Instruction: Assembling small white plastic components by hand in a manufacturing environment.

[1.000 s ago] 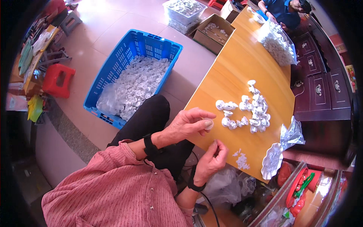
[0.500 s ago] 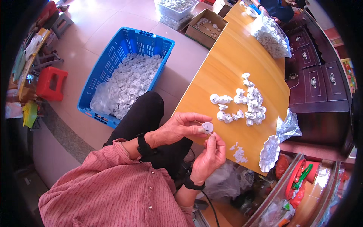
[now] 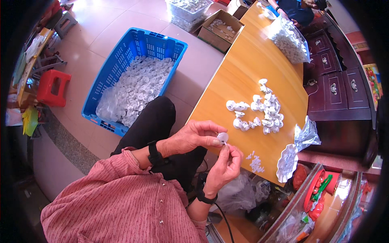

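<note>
Over the near edge of the wooden table, my left hand (image 3: pixel 188 137) grips a round white plastic disc (image 3: pixel 222 137) between thumb and fingers. My right hand (image 3: pixel 225 164) is closed, its thumb and fingertips pinching a small white plastic piece (image 3: pixel 225 143) against the disc's lower edge. Just right of my hands, a scatter of small white pieces (image 3: pixel 256 163) lies on the table (image 3: pixel 227 83). Farther back stands a cluster of white disc parts (image 3: pixel 270 111), several bunched together and others in a loose row to their left.
A scalloped white dish (image 3: pixel 281 175) of small pieces sits by the right corner beside a clear bag (image 3: pixel 308 133). On the floor at left is a blue crate (image 3: pixel 90 99) of white discs. Another person (image 3: pixel 298 12) is at the far end, near a full plastic bag (image 3: pixel 288 40).
My hands stay in almost the same place. The right fingertips have shifted slightly at the disc's lower edge, and the small white piece shows more plainly between them.
</note>
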`<state>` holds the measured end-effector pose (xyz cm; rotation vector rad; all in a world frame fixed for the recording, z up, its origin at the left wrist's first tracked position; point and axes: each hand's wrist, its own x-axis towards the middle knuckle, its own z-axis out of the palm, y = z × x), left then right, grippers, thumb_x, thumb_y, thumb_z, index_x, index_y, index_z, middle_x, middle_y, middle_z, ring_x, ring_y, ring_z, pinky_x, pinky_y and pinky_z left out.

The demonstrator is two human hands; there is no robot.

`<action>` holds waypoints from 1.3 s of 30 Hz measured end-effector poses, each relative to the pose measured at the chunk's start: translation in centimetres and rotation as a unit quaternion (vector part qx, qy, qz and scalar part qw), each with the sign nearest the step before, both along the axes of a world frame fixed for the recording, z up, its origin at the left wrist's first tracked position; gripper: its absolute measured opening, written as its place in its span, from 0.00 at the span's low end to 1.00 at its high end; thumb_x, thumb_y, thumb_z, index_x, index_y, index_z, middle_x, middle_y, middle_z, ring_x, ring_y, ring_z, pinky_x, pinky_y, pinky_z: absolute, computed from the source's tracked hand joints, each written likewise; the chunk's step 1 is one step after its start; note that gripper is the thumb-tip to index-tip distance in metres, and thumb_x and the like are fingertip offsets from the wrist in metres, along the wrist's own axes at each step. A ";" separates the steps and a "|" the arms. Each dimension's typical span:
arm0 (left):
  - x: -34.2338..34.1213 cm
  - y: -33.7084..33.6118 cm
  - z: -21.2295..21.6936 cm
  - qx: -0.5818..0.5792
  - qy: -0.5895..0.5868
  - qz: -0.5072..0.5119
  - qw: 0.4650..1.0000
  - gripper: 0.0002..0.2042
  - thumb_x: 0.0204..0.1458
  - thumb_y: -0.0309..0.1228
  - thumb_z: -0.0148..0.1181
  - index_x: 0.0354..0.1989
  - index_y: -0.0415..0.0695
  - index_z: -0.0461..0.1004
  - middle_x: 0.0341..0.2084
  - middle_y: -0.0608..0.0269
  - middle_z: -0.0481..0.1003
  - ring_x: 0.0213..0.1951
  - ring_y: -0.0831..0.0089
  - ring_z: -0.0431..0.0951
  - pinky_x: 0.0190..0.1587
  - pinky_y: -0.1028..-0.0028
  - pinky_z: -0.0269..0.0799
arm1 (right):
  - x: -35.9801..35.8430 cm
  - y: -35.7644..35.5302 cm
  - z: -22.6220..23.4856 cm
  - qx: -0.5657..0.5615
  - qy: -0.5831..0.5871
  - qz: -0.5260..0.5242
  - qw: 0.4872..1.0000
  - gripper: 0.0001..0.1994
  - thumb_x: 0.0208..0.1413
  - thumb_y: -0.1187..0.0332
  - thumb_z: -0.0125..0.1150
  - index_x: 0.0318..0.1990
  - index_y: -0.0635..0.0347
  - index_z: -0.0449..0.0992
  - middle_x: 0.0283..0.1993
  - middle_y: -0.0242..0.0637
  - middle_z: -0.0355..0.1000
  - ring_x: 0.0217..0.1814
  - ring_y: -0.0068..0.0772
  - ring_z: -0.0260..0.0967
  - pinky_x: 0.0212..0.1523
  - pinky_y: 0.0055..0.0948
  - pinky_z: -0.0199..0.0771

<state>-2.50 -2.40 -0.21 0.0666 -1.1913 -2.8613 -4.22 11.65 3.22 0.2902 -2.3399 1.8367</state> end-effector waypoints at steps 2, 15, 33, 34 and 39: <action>0.1 0.0 -0.1 0.006 0.003 -0.003 1.000 0.16 0.58 0.21 0.62 0.56 0.37 0.74 0.48 0.60 0.78 0.51 0.72 0.78 0.58 0.69 0.75 | 0.0 -0.2 0.2 0.015 0.026 0.003 1.000 0.02 0.61 0.80 0.60 0.39 0.70 0.75 0.42 0.40 0.70 0.44 0.31 0.71 0.45 0.29 0.74; 0.6 0.2 -0.3 0.005 0.035 -0.001 0.999 0.17 0.56 0.20 0.65 0.54 0.38 0.76 0.47 0.63 0.76 0.51 0.74 0.77 0.57 0.72 0.73 | 0.4 -0.6 0.7 0.103 0.100 0.001 0.990 0.03 0.60 0.77 0.62 0.37 0.67 0.76 0.40 0.41 0.71 0.39 0.35 0.71 0.38 0.32 0.74; 1.3 0.0 -0.1 -0.101 0.058 0.000 0.993 0.16 0.56 0.23 0.66 0.53 0.40 0.78 0.45 0.67 0.76 0.49 0.78 0.76 0.55 0.74 0.72 | 1.1 -0.2 1.4 0.148 0.124 0.019 0.981 0.02 0.58 0.78 0.62 0.36 0.67 0.74 0.39 0.41 0.72 0.38 0.35 0.71 0.38 0.30 0.74; 1.3 0.0 -0.1 -0.086 0.055 -0.002 0.995 0.16 0.56 0.23 0.66 0.53 0.40 0.78 0.45 0.67 0.76 0.49 0.78 0.76 0.55 0.74 0.72 | 1.2 -0.2 1.5 0.148 0.124 0.019 0.981 0.02 0.58 0.78 0.62 0.36 0.67 0.74 0.39 0.41 0.72 0.38 0.35 0.72 0.37 0.30 0.74; 1.6 -0.1 -0.1 -0.101 0.045 -0.001 0.994 0.16 0.54 0.24 0.68 0.51 0.41 0.79 0.45 0.65 0.75 0.48 0.76 0.74 0.54 0.74 0.71 | 1.2 0.1 1.5 0.166 0.133 0.032 0.977 0.04 0.59 0.76 0.62 0.36 0.66 0.73 0.39 0.43 0.71 0.37 0.39 0.72 0.36 0.33 0.75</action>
